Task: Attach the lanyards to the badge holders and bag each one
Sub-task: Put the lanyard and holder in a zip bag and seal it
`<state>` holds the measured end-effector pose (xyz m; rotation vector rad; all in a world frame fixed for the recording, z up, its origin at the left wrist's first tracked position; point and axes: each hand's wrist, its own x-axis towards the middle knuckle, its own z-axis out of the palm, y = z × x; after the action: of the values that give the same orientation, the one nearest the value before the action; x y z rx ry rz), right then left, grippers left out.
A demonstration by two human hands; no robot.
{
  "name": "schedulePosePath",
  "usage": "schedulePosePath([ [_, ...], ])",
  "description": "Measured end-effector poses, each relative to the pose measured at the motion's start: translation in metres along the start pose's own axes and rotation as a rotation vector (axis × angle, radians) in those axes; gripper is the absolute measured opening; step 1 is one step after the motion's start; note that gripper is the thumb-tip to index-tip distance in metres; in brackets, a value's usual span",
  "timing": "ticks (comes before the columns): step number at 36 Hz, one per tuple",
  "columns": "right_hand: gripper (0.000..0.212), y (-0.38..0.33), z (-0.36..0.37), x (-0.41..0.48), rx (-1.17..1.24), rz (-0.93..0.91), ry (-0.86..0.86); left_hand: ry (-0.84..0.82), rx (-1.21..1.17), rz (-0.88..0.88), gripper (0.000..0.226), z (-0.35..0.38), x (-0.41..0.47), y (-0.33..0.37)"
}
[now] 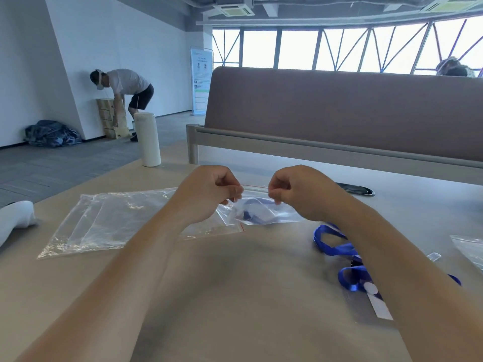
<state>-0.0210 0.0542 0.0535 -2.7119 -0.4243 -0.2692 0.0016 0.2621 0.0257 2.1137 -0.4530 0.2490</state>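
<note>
A small clear zip bag point(264, 210) with a red-lined top edge hangs between my hands above the table; a blue lanyard and badge holder show through it. My left hand point(209, 194) pinches the bag's top edge at its left end, and my right hand point(300, 192) pinches it at the right end. A second blue lanyard point(337, 246) lies on the table under my right forearm, joined to a clear badge holder point(376, 301). A stack of empty clear bags point(109, 220) lies flat to the left.
A white bottle point(149, 139) stands at the table's far left. A white object point(15, 220) lies at the left edge, another clear bag point(470, 246) at the right edge. A brown divider panel point(339, 111) bounds the far side, with a black cable port point(358, 190) near it.
</note>
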Motion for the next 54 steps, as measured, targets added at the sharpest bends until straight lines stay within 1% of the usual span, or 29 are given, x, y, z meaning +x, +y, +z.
schedulePosePath([
  [4,0.015,0.006,-0.004,0.0,-0.024,0.023,-0.011,0.002,0.006,-0.019,0.011,0.0,0.002,-0.002],
  [8,0.015,0.001,0.0,-0.001,-0.098,0.004,-0.002,0.056,0.114,-0.021,0.007,0.004,0.002,-0.003],
  [10,0.013,-0.003,0.003,0.0,-0.137,-0.004,0.002,0.073,0.134,0.0,0.013,0.007,0.001,-0.004],
  [12,0.013,-0.006,0.006,-0.001,-0.165,-0.012,0.001,0.05,0.131,0.026,0.022,0.012,-0.001,-0.002],
  [13,0.014,-0.008,0.008,-0.001,-0.173,-0.019,-0.005,0.03,0.149,0.042,0.022,0.014,-0.002,0.0],
  [16,0.014,-0.013,0.012,-0.002,-0.189,-0.039,-0.009,-0.023,0.21,0.068,0.007,0.019,-0.004,0.004],
  [18,0.014,-0.015,0.014,-0.001,-0.185,-0.047,-0.011,-0.042,0.238,0.074,0.006,0.02,-0.004,0.005],
  [22,0.011,-0.012,0.011,-0.001,-0.142,-0.052,-0.002,-0.017,0.258,0.081,0.009,0.016,-0.003,0.003],
  [26,0.008,-0.002,0.002,-0.001,-0.084,-0.006,-0.011,0.031,0.264,0.065,0.01,0.009,0.0,-0.001],
  [30,0.011,0.007,-0.007,-0.002,-0.036,0.027,-0.008,0.056,0.293,0.058,0.008,0.002,0.002,-0.003],
  [34,0.012,0.005,-0.005,-0.001,-0.099,0.03,-0.001,0.068,0.36,0.042,0.007,0.007,0.001,-0.005],
  [36,0.012,0.004,-0.001,0.0,-0.157,0.024,0.005,0.093,0.404,0.055,0.014,0.01,-0.001,-0.005],
  [38,0.011,0.002,0.002,0.0,-0.19,0.02,0.0,0.108,0.432,0.102,0.025,0.013,-0.003,-0.003],
  [39,0.01,0.001,0.003,0.0,-0.2,0.019,-0.003,0.109,0.429,0.13,0.027,0.015,-0.004,-0.001],
  [42,0.008,-0.004,0.005,0.0,-0.202,0.012,-0.021,0.067,0.404,0.156,0.018,0.024,-0.008,0.005],
  [45,0.005,-0.008,0.007,-0.001,-0.184,-0.003,-0.027,0.037,0.398,0.142,0.007,0.03,-0.009,0.007],
  [49,0.008,-0.006,0.005,0.0,-0.122,0.001,-0.027,0.03,0.345,0.114,0.008,0.028,-0.009,0.007],
  [54,0.012,0.006,0.0,-0.001,-0.038,0.047,-0.044,0.026,0.351,0.079,0.008,0.027,-0.007,0.002],
])
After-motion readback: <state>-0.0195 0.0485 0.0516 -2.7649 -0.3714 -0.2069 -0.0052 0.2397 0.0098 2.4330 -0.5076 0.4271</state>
